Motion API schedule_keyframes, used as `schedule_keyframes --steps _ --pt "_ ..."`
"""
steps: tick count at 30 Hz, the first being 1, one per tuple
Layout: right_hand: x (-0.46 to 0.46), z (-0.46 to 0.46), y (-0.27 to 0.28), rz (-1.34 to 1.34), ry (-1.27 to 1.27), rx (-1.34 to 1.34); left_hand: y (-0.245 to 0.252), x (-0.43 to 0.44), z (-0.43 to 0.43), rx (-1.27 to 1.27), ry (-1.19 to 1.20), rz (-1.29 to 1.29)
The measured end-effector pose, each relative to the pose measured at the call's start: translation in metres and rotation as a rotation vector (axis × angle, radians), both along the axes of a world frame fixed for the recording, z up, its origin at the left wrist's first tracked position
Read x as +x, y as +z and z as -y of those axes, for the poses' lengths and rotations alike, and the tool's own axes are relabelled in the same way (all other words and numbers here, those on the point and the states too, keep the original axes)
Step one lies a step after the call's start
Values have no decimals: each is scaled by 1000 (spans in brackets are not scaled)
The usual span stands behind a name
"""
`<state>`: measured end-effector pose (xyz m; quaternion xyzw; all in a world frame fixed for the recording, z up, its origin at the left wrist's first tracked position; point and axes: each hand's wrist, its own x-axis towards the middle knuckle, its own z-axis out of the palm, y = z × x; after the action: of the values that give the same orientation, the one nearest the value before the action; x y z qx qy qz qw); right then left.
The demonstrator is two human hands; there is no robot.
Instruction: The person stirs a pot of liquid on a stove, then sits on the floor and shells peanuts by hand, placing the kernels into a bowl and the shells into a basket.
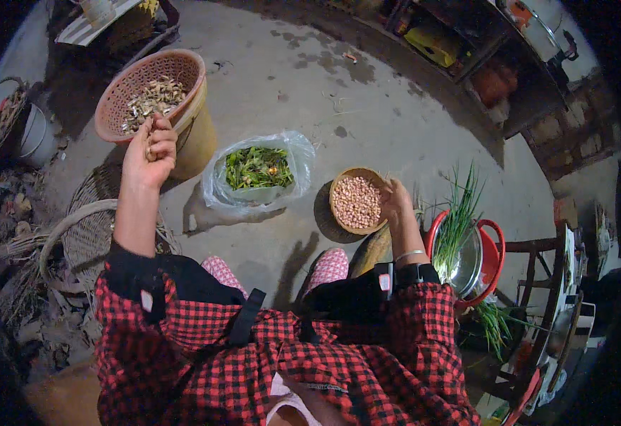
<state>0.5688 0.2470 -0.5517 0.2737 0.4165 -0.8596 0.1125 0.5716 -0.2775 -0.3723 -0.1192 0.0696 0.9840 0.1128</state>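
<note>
My left hand [157,142] is raised at the near rim of a pink perforated plastic basket [109,101]. Its fingers are curled around what look like a few peanut pods [150,154]. More unshelled peanuts [156,98] lie inside that basket, which rests tilted on a yellowish bucket [201,133]. On the other side, my right hand [397,198] grips the right rim of a small round woven basket [337,221]. Shelled pinkish peanuts [357,202] fill it. Part of the rim is hidden behind my fingers.
Between my hands, a clear plastic bag [300,154] of green leaves [257,168] stands on the concrete floor. A red-handled basin [494,255] with green onions [457,229] is at right. A wicker basket [92,205] and dry twigs [17,287] lie at left.
</note>
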Motion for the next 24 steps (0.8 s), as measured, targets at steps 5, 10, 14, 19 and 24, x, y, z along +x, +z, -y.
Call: schedule_keyframes --steps 5,10,14,19,24 --pt "-5 43 52 -219 48 836 63 53 -1 -310 -138 -127" --pt "-2 85 142 -461 -57 495 152 91 -5 -823 64 4" --pt "1 93 160 -438 -75 314 239 93 -19 -1060 126 -226" --pt "11 104 156 -402 12 113 287 70 -51 -1188 45 -783" --pt "18 116 172 -627 103 151 162 51 -140 -256 -190 -490"
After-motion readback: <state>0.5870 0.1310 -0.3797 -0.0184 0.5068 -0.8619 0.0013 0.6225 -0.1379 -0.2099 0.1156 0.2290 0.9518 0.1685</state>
